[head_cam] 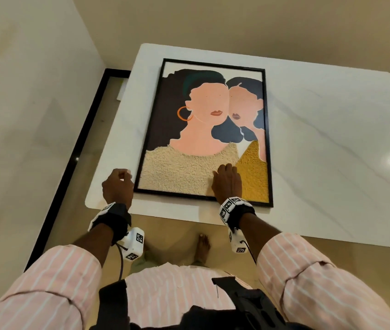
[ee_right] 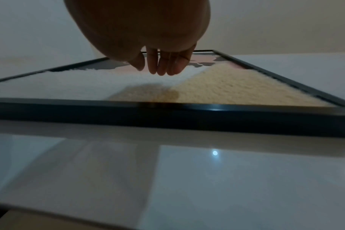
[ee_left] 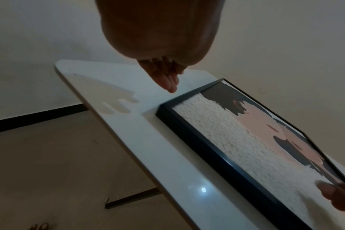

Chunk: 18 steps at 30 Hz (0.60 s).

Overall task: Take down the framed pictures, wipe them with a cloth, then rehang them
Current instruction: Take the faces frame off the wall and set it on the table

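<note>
A black-framed picture (head_cam: 203, 129) of two faces lies flat, face up, on a white marble table (head_cam: 332, 139). My right hand (head_cam: 226, 181) is over the picture's lower edge. In the right wrist view its fingers (ee_right: 163, 66) hang straight and close together just above the woolly part of the picture (ee_right: 217, 87); whether they touch it I cannot tell. My left hand (head_cam: 117, 184) hovers beside the frame's lower left corner with fingers loosely curled and nothing in it. The left wrist view shows those fingers (ee_left: 167, 82) pointing down near the frame corner (ee_left: 163, 109). No cloth is in view.
The table's near edge (head_cam: 165, 214) stands just in front of my body, and its left corner (head_cam: 89, 201) is rounded. A wall (head_cam: 22, 103) rises on the left with a dark skirting strip (head_cam: 79, 144) at the floor. My bare foot (head_cam: 203, 246) stands below the table edge.
</note>
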Motion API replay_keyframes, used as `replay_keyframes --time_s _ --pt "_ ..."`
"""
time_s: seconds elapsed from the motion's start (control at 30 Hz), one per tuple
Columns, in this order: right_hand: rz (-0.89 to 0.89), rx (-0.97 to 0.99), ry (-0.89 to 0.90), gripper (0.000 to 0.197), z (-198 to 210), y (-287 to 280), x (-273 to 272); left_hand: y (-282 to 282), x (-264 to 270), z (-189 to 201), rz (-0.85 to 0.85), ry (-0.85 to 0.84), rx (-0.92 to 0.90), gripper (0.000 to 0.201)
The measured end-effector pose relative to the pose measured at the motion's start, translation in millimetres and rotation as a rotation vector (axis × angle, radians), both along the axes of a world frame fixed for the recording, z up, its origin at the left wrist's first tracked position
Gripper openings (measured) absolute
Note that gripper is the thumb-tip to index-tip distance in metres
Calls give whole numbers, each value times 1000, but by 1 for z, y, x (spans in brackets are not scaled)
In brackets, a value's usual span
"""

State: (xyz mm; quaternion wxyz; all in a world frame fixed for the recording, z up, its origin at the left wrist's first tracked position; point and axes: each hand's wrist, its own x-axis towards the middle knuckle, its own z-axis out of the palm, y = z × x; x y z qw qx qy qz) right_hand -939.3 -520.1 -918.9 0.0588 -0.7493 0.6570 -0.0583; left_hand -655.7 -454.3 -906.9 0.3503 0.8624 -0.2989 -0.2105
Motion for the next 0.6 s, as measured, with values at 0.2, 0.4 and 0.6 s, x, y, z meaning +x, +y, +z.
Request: replay_keyframes --time_s 0.2,0.4,0.6 --pt "230 -44 -34 16 8 14 102 40 59 -7 28 113 4 20" --pt "372 -56 -95 17 -2 43 231 90 143 -23 63 158 45 21" --pt "455 -6 -198 22 10 65 349 124 234 -33 131 339 82 26"
